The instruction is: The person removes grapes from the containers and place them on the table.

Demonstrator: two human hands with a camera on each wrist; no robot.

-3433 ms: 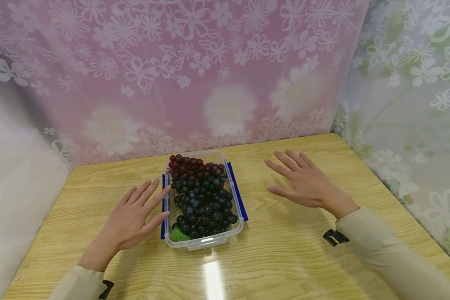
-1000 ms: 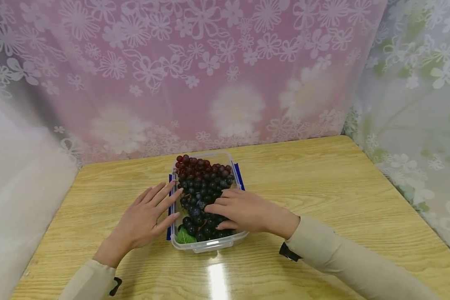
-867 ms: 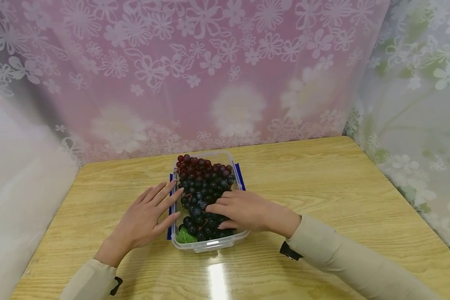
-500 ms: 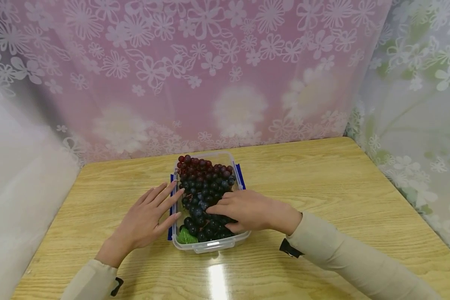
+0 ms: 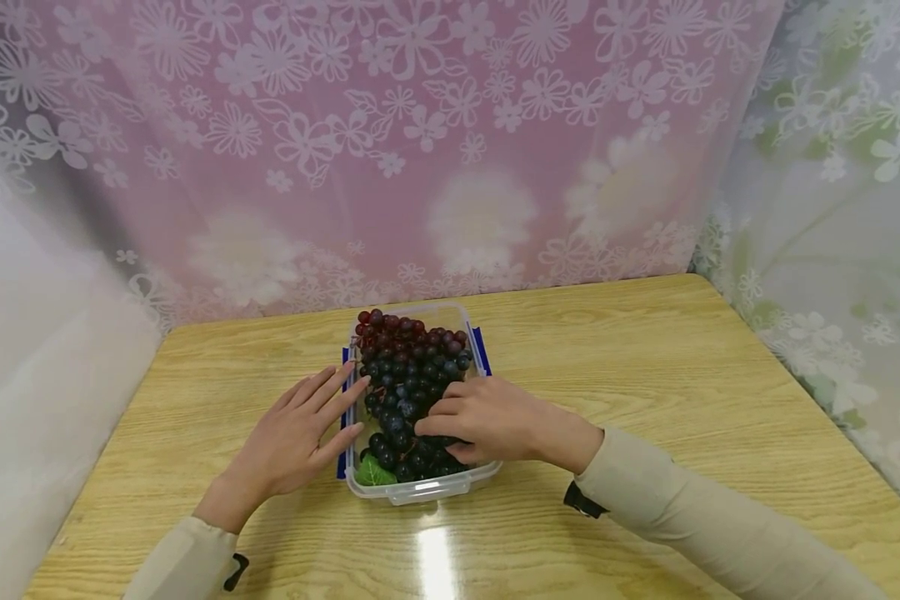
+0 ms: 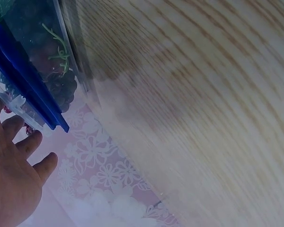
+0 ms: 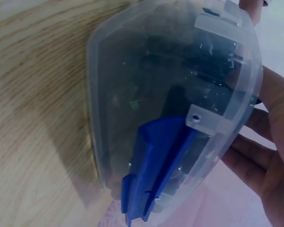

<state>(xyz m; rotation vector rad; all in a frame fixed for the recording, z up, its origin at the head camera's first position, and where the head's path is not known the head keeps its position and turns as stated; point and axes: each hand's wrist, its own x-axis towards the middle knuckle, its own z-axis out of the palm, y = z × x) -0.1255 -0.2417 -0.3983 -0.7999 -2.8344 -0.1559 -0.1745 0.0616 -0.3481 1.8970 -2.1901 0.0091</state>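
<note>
A clear plastic container [image 5: 429,495] with blue side latches [image 5: 482,352] holds bunches of grapes. The dark red grapes [image 5: 397,333] lie toward the far end and the near-black grapes [image 5: 397,423] toward the near end. My right hand [image 5: 495,421] reaches over the right rim, its fingers curled down into the black grapes; the fingertips are hidden among them. In the right wrist view, the container wall [image 7: 97,94] hides most of what the fingers grip. My left hand [image 5: 285,437] is spread with straight fingers at the left rim, beside the left blue latch [image 6: 26,75].
A green leaf [image 5: 375,472] sits in the container's near left corner. The container stands on a wood-grain table [image 5: 607,350]. A pink floral curtain [image 5: 420,167] hangs behind the table, and a pale floral one [image 5: 840,250] hangs on the right.
My right hand has come from the table's right side onto the black grapes, and its fingers have curled in more. The left hand has stayed at the left rim. The view has shifted slightly.
</note>
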